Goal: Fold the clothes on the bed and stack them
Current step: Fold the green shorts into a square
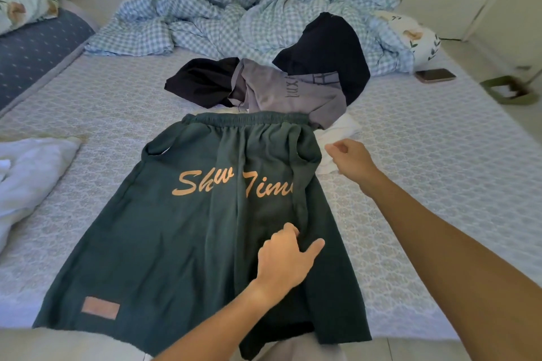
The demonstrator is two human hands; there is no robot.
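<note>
Dark green shorts (181, 237) with orange lettering lie spread flat on the bed, waistband away from me. My left hand (286, 258) rests on the middle of the shorts, its fingers bent into a crease of the cloth. My right hand (350, 157) hovers just beyond the shorts' right waist corner, fingers loosely curled, holding nothing. Behind the waistband sits a pile: a grey garment (281, 91), a black one (202, 80) to its left, a dark navy one (325, 50) at the back and a white piece (340, 129) underneath.
A crumpled checked duvet (211, 14) fills the far end of the bed. White cloth (26, 173) lies at the left edge. A phone (435, 75) rests on the mattress at right, near a floral pillow (416, 35). The floor lies beyond the bed's right side.
</note>
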